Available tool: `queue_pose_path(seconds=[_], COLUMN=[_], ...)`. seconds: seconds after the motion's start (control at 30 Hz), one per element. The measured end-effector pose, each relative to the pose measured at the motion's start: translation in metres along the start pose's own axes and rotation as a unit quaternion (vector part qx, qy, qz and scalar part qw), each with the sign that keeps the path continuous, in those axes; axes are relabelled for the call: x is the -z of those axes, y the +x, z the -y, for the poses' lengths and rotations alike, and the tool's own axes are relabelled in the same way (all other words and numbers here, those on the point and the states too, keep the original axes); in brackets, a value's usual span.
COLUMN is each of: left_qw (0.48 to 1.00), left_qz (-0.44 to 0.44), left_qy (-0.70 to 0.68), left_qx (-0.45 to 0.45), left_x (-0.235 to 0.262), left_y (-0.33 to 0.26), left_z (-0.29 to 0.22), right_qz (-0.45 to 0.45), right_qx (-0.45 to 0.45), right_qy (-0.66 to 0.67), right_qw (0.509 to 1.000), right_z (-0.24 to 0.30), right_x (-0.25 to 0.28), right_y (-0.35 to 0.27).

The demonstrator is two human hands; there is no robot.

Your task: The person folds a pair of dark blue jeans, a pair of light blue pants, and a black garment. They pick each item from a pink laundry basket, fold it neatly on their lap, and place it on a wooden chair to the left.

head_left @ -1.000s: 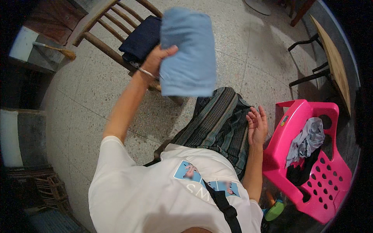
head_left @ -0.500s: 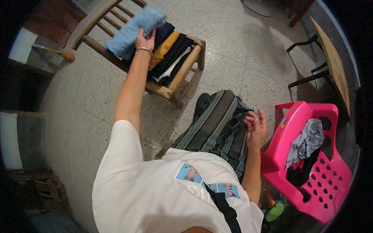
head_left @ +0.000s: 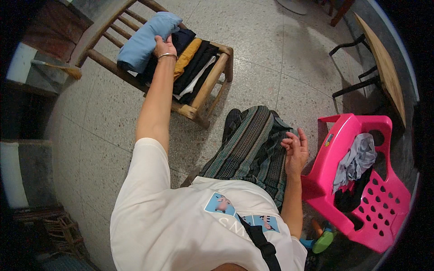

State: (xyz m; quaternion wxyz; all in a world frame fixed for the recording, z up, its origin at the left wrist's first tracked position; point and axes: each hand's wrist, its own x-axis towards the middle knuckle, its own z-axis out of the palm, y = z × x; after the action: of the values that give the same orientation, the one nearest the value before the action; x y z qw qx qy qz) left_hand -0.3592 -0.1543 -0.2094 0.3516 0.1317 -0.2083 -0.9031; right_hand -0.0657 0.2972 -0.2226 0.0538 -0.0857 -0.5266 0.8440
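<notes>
A folded light blue garment [head_left: 142, 43] lies at the left end of a row of folded clothes on a wooden chair [head_left: 199, 103]. My left hand [head_left: 165, 48] is closed at its right side, some fingers hidden against the cloth. Beside it in the row come a dark navy piece [head_left: 183, 38], a mustard yellow one [head_left: 188, 56], then black ones [head_left: 199, 67] and a white one [head_left: 199, 81]. My right hand [head_left: 296, 149] hovers by my striped trousers [head_left: 244, 147], palm up, fingers apart and slightly curled, holding nothing.
To my right stands a pink plastic chair [head_left: 323, 167] with a crumpled grey striped garment [head_left: 355, 160] and black cloth [head_left: 350, 196] on it. Beyond it a wooden board with black legs [head_left: 384, 67] leans at the wall. A broom [head_left: 63, 67] lies far left.
The light blue garment, blurred and tilted before, now rests lower against the row, with my left hand still on it. My right hand has hardly moved. The view has shifted slightly.
</notes>
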Motion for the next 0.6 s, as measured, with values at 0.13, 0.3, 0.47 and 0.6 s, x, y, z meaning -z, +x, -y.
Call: queue_pose_path(seconds=[0.13, 0.3, 0.47, 0.6], left_qw=[0.974, 0.96, 0.711, 0.277], left_qz=[-0.212, 0.079, 0.302, 0.152], left_qy=[0.062, 0.077, 0.615, 0.837], left_qx=[0.053, 0.256, -0.156, -0.447], left_x=[0.002, 0.017, -0.013, -0.005], left_y=[-0.006, -0.011, -0.054, -0.009], left_z=[0.01, -0.01, -0.043, -0.091], right_qz=[0.009, 0.013, 0.007, 0.009], right_qx=[0.003, 0.001, 0.003, 0.004], right_qy=[-0.017, -0.027, -0.039, -0.05], right_qw=[1.0, 1.0, 0.999, 0.999], right_z=[-0.002, -0.003, -0.005, 0.0], right_x=[-0.003, -0.006, -0.001, -0.006], right_y=[0.001, 0.002, 0.006, 0.004])
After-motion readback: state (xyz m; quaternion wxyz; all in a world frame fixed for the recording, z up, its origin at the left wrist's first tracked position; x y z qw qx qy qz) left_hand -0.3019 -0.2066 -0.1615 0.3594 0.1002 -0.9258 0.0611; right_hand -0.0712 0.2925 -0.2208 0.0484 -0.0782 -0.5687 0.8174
